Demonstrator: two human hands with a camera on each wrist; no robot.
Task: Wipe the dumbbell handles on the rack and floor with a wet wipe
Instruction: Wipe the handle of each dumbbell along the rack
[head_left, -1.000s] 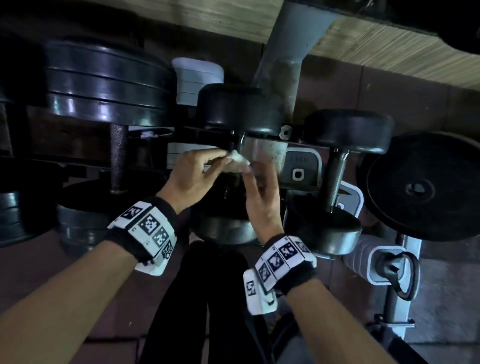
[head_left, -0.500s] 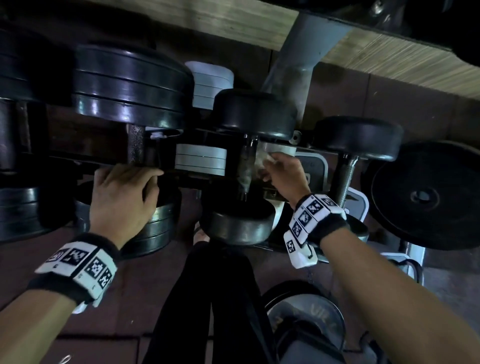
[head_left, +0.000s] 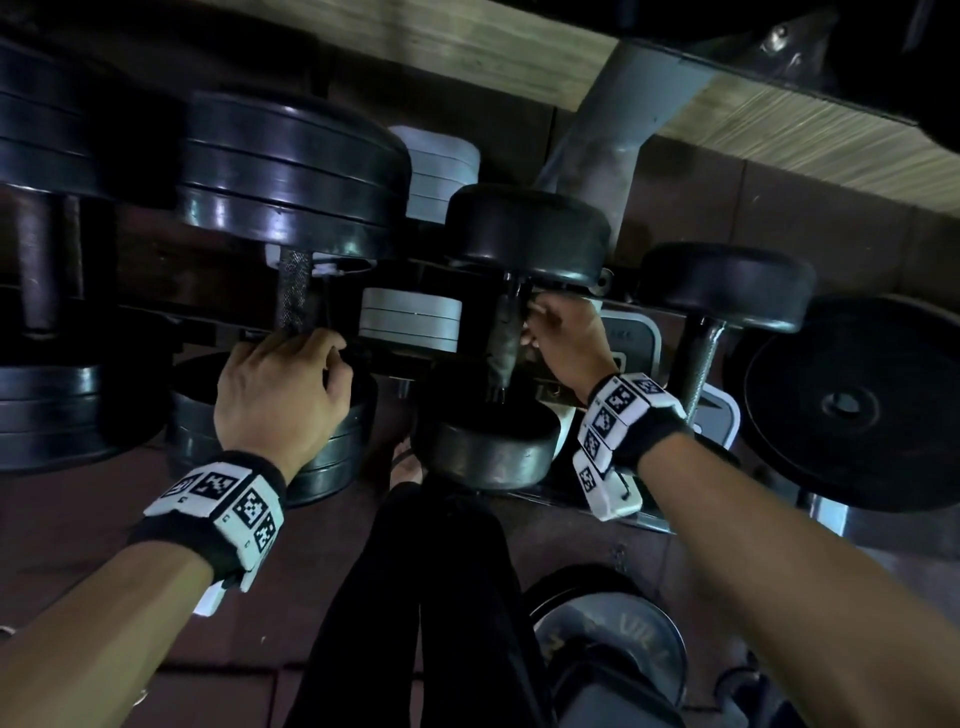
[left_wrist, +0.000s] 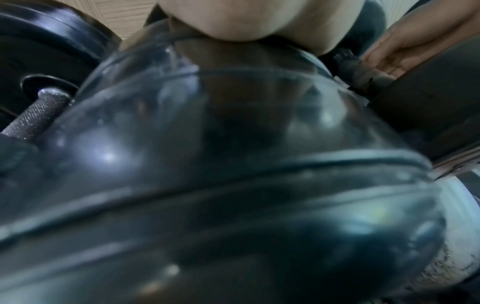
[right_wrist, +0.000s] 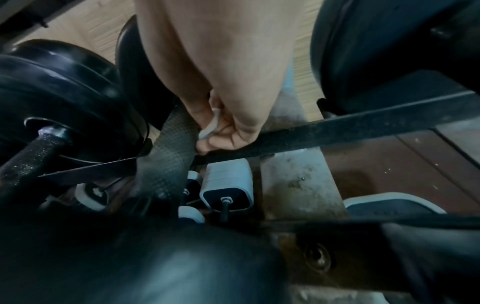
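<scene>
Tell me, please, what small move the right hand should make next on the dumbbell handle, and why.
Probably slide the wet wipe down along the handle. The right hand pinches the wipe against the handle's upper part, close under the far head, so the lower stretch toward the near head looks not yet covered. The left hand rests on the neighbouring plate dumbbell, apparently as a brace.

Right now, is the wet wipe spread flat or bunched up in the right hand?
Bunched. The right wrist view shows the wet wipe as a crumpled white strip pinched in the right hand against the dumbbell handle.
</scene>
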